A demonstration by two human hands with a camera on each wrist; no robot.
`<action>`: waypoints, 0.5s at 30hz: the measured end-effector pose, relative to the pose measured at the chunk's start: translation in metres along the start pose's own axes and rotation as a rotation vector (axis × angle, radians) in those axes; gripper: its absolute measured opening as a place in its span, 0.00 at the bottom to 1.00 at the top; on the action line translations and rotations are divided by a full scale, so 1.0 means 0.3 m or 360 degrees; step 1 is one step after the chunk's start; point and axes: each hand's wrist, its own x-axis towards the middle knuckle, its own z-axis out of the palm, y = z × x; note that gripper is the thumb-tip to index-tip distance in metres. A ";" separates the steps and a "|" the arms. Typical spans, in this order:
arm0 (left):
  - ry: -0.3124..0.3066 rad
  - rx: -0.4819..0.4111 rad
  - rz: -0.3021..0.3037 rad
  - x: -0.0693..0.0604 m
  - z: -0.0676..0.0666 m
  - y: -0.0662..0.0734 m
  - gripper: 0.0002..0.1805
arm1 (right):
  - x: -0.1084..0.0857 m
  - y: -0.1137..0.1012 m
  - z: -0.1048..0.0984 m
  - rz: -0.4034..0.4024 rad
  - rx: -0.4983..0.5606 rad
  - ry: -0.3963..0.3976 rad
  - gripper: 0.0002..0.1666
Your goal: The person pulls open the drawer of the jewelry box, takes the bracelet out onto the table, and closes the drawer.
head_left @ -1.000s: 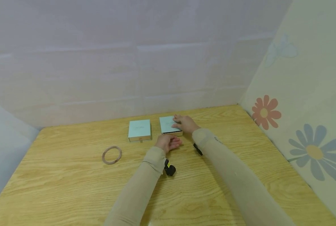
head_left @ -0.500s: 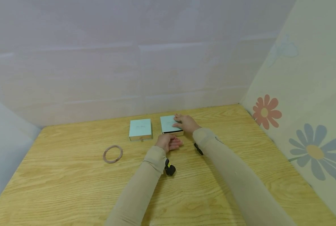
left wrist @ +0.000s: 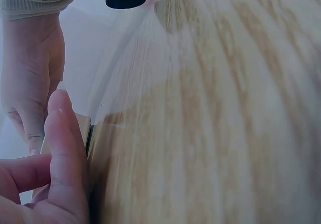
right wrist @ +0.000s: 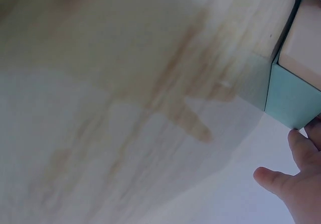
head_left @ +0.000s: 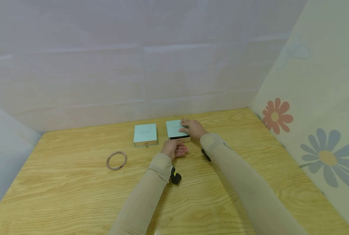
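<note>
A light teal drawer box [head_left: 173,128] lies at the back of the table, its pale drawer front [head_left: 183,139] slid slightly out and a black strip showing behind it. My right hand [head_left: 194,129] grips the box's right part, thumb on top; some fingers are hidden. In the right wrist view the fingers of that right hand [right wrist: 306,179] touch the box's teal side [right wrist: 293,93]. At the drawer's front my left hand [head_left: 171,149] pinches it; the exact hold is hidden. The left wrist view shows fingers of this left hand [left wrist: 65,163] against the box edge.
A second teal box [head_left: 145,133] with a small orange tab sits to the left. Nearer and farther left lies a brownish ring [head_left: 117,161]. Walls stand behind and beside the wooden table [head_left: 74,195], the right one decorated with flowers [head_left: 275,116].
The black strip behind the right box's drawer front has widened as the drawer slides toward me. My left hand has shifted very slightly nearer; the right hand stays in place.
</note>
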 end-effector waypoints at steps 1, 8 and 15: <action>-0.0002 -0.0004 -0.0006 0.000 -0.001 0.000 0.14 | 0.001 0.001 0.000 0.0004 0.0001 0.0000 0.33; -0.0019 -0.0016 -0.0023 0.006 -0.006 -0.007 0.14 | 0.007 0.003 0.004 0.0024 0.0004 -0.0014 0.33; -0.0060 -0.0043 -0.0046 0.008 -0.013 -0.012 0.15 | 0.014 0.007 0.008 0.0051 0.0032 -0.0024 0.34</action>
